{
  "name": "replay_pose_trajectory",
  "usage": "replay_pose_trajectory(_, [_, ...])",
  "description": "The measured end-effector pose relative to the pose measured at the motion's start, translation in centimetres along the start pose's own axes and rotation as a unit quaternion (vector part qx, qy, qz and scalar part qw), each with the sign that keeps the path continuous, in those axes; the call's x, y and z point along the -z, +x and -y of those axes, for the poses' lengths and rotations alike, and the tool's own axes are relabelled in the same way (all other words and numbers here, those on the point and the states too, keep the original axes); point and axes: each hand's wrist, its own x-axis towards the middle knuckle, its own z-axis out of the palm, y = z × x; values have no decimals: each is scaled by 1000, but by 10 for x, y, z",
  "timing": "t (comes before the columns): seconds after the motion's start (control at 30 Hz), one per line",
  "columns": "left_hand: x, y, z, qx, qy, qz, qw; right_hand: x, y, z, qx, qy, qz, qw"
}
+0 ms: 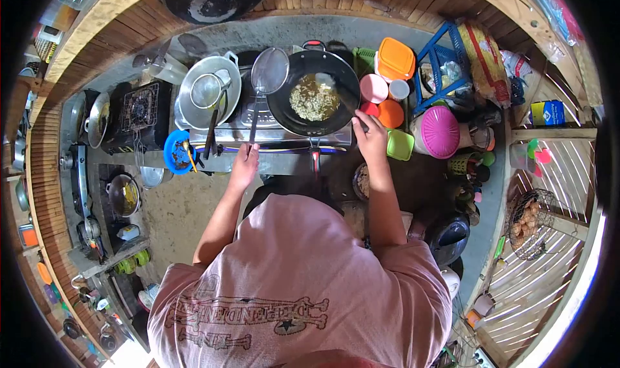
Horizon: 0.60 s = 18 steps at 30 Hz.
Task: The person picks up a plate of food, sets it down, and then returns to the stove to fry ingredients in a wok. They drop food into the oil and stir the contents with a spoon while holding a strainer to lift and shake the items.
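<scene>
My left hand (245,166) is closed around the long handle of a wire mesh strainer (270,71). The strainer's round head is raised at the left rim of a black wok (281,109). Inside the wok, pale shredded food (313,102) lies in what looks like oil. In my right hand (371,138) is the dark handle of a spatula (349,101), its blade reaching into the wok near the food. The wok sits on a gas stove (255,116), its own handle (315,161) pointing toward my body.
Left of the wok, a large metal pot (183,100) carries a second strainer (206,90). A blue bowl (173,151) with utensils stands near the counter edge. Colourful containers (390,113) and a blue plastic rack (445,64) crowd the right. A black burner (139,113) is further left.
</scene>
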Motion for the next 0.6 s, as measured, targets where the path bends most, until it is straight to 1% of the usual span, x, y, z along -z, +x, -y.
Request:
replay_pose_trajectory(0.1, [-2, 4, 4, 20, 4, -15, 1000, 4, -4, 9, 3, 40, 12, 999])
replay_pose_trajectory(0.17, [-2, 4, 3, 4, -76, -9, 997, 10, -5, 13, 6, 51, 14, 999])
replay_pose_trajectory(0.27, [-3, 7, 3, 15, -61, 1, 998, 24, -5, 13, 20, 23, -10, 999])
replay_pose_trajectory(0.3, [-3, 8, 0, 14, -61, 1, 998, 28, -5, 14, 37, 29, -19, 999])
replay_pose_trajectory(0.37, [-3, 7, -7, -3, -48, 31, 998, 39, -6, 19, 24, 28, -11, 999])
replay_pose_trajectory(0.4, [-3, 7, -8, -3, -48, 31, 998, 44, -6, 19, 12, 26, -3, 1000])
replay_pose_trajectory(0.43, [-4, 8, -9, 2, -72, 39, 997, 45, -6, 16, 31, 26, -9, 999])
replay_pose_trajectory(0.47, [-5, 9, -10, 6, -96, 47, 994, 47, -7, 17, 32, 25, -10, 999])
replay_pose_trajectory(0.5, [-4, 12, -10, 5, -96, 47, 994, 50, -8, 21, 1, 37, -1, 999])
replay_pose_trajectory(0.53, [-4, 14, -7, 26, -157, 69, 985, 52, -9, 23, -30, 48, 8, 998])
replay_pose_trajectory(0.57, [-3, 16, -6, 47, -217, 91, 971, 51, -9, 21, -30, 48, 8, 998])
replay_pose_trajectory(0.6, [-4, 15, -8, 47, -218, 91, 971, 50, -10, 18, -16, 32, 5, 999])
